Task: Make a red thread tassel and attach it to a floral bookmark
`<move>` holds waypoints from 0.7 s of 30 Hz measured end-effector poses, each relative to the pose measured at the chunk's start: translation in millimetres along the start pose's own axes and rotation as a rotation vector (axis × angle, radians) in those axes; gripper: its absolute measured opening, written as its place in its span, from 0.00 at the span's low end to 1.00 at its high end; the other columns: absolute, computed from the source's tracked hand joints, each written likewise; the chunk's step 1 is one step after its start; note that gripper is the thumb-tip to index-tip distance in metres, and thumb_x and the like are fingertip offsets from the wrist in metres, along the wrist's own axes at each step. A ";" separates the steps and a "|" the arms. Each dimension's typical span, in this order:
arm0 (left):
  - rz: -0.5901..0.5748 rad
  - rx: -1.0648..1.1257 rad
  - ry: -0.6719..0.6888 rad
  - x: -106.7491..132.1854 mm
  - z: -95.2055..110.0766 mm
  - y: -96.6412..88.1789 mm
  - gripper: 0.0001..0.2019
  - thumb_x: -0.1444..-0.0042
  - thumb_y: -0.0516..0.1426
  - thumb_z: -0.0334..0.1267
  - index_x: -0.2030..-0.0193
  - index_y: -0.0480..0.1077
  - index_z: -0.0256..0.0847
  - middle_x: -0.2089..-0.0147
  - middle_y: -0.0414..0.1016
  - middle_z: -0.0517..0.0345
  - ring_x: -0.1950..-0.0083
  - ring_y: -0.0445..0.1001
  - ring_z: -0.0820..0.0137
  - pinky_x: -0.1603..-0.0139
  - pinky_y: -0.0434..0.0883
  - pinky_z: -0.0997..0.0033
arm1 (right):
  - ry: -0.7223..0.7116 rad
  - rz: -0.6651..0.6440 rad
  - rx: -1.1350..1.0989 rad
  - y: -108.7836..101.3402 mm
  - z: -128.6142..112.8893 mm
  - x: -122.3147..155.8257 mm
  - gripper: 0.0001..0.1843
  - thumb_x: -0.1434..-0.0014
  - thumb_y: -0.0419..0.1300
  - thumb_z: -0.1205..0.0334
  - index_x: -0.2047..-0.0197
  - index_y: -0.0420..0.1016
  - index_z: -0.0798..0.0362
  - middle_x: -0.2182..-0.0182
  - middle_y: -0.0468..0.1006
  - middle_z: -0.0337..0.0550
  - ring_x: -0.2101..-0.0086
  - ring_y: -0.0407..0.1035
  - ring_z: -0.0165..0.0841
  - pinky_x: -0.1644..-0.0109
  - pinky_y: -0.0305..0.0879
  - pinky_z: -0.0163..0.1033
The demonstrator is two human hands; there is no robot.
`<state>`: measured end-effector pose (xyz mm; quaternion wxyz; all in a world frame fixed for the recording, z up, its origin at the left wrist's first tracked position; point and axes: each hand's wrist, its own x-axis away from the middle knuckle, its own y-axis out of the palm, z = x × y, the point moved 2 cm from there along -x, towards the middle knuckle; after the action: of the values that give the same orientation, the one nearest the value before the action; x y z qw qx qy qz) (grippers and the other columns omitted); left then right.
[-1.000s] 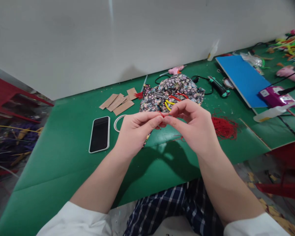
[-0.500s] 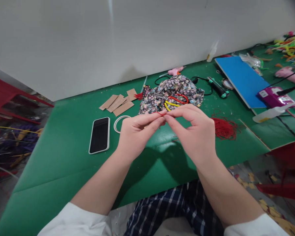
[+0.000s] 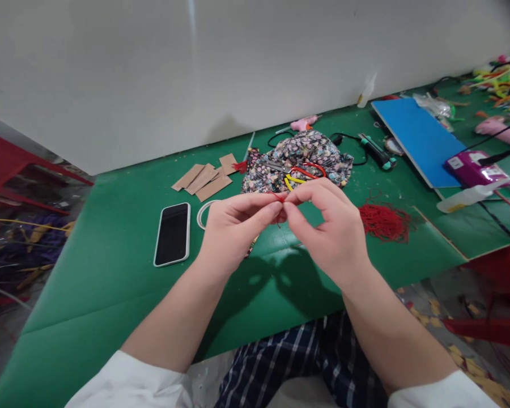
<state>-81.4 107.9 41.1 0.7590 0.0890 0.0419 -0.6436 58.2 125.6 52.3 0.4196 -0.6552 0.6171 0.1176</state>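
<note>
Between my fingertips is a thin red thread [image 3: 280,197], bunched small, with a loose end hanging below. My left hand [image 3: 232,226] pinches it from the left, thumb against forefinger. From the right, my right hand [image 3: 331,229] pinches the same thread, and the fingertips of both hands almost meet. Just beyond them lie scissors [image 3: 308,171] with red and yellow handles on a crumpled floral cloth [image 3: 297,150]. A tangled pile of red threads [image 3: 385,222] rests to the right of my right hand. Part of a white ring [image 3: 202,215] shows behind my left hand.
On the green table [image 3: 110,272] are a phone [image 3: 172,234], cardboard pieces [image 3: 204,178], a pink glue gun [image 3: 304,123] and a utility knife [image 3: 378,152]. Farther right are a blue board [image 3: 420,136], a purple device [image 3: 476,167] and a glue bottle [image 3: 467,198]. A wall [image 3: 195,73] stands behind.
Both hands stay pinched on the red thread and have shifted slightly; my right hand sits a little further left. More of the thread shows between the fingertips.
</note>
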 end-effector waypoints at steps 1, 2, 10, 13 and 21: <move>0.004 -0.004 0.001 0.2 0.1 0.3 0.03 0.54 0.64 0.35 0.69 0.78 0.42 0.67 0.80 0.60 0.70 0.76 0.73 0.63 0.74 0.70 | -0.006 0.003 0.005 0.4 -0.2 0.1 0.06 0.45 0.56 0.70 0.72 0.68 0.51 0.70 0.75 0.39 0.66 0.69 0.30 0.61 0.66 0.38; 0.015 -0.007 0.002 0.3 0.3 0.7 0.03 0.54 0.64 0.34 0.69 0.78 0.42 0.68 0.80 0.60 0.70 0.76 0.73 0.64 0.74 0.71 | -0.010 0.008 0.011 0.8 -0.4 0.3 0.06 0.45 0.56 0.70 0.72 0.68 0.51 0.71 0.75 0.39 0.67 0.69 0.30 0.62 0.66 0.38; 0.097 -0.067 0.028 1.8 2.0 3.4 0.03 0.54 0.64 0.35 0.71 0.76 0.41 0.69 0.79 0.60 0.70 0.75 0.73 0.64 0.74 0.72 | -0.025 0.034 0.054 3.0 -0.7 4.0 0.05 0.46 0.56 0.69 0.71 0.68 0.51 0.70 0.74 0.41 0.66 0.68 0.31 0.61 0.66 0.39; 0.081 -0.089 0.063 2.9 0.5 2.0 0.04 0.53 0.64 0.36 0.69 0.76 0.41 0.67 0.79 0.61 0.68 0.76 0.73 0.63 0.74 0.73 | -0.022 0.040 0.057 3.0 -1.7 3.7 0.06 0.46 0.56 0.70 0.72 0.68 0.51 0.71 0.74 0.41 0.66 0.69 0.31 0.61 0.66 0.38; 0.013 -0.004 0.116 0.2 -3.1 0.2 0.03 0.53 0.64 0.33 0.69 0.77 0.41 0.66 0.80 0.60 0.69 0.76 0.73 0.64 0.76 0.72 | -0.036 0.069 0.052 1.1 -2.4 3.4 0.05 0.45 0.57 0.70 0.71 0.71 0.53 0.70 0.75 0.42 0.66 0.69 0.31 0.60 0.67 0.39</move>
<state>-80.9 108.3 38.1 0.7595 0.1251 0.0865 -0.6325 57.0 121.6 51.0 0.4434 -0.6201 0.6345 0.1277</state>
